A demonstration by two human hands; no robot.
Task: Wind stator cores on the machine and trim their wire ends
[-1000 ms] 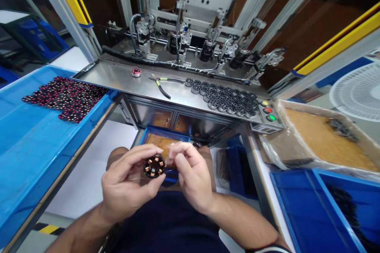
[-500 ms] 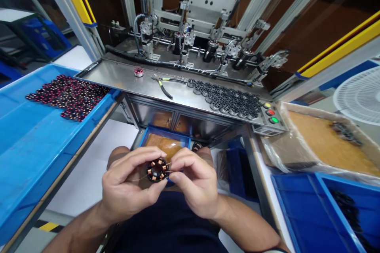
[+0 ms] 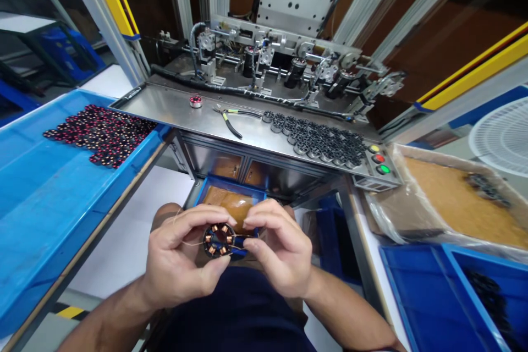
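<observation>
My left hand (image 3: 185,253) holds a copper-wound motor stator (image 3: 219,240) above my lap, thumb below its ring and fingers above. Its round face with several copper coils is turned up toward me. Thin wire ends (image 3: 240,236) stick out from its right side, and another wire (image 3: 190,243) runs out on the left. Close by on the right is my right hand (image 3: 280,247), thumb and forefinger apart. The wire ends reach toward its thumb tip; whether they touch it is hard to see.
On the steel bench lie cutting pliers (image 3: 230,122), a red-and-silver stator (image 3: 196,102) and many black rings (image 3: 317,137). Behind is a machine fixture (image 3: 295,72). At left, a blue tray (image 3: 37,187) holds wound stators; a lined carton (image 3: 445,192) and blue bin (image 3: 416,286) stand right.
My right thumb and forefinger have parted from their pinch at the wires, and that hand has shifted slightly right. The stator has turned a little. Upright arms on the machine have swung down.
</observation>
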